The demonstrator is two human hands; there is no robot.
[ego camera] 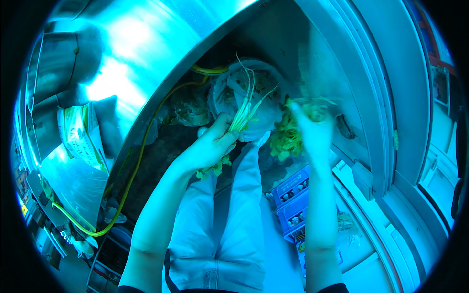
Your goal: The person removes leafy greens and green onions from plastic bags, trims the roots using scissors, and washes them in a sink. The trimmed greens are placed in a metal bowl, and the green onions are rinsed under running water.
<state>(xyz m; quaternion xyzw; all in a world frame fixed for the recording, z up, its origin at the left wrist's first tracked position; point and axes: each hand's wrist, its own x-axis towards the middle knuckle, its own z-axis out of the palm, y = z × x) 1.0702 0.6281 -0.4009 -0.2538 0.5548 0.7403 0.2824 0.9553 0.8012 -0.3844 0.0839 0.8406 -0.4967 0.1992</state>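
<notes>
My left hand (216,141) is closed around a small bunch of leafy herbs (242,117), its pale stems and thin roots pointing up and its leaves hanging below the fist. Under the roots stands a round bin (271,128) lined with a pale plastic bag, with bits of plant waste inside. My right hand (313,124), blurred by motion, is to the right of the bin. Right beside its fingers is a larger clump of leafy greens (287,137); whether the fingers grip it is unclear.
A yellow hose (137,164) curves along the left, below a shiny metal surface (165,40). A clear plastic bag (192,111) lies left of the bin. Blue crates (291,186) with bottles stand near my right forearm. A metal-framed panel (384,91) rises at the right.
</notes>
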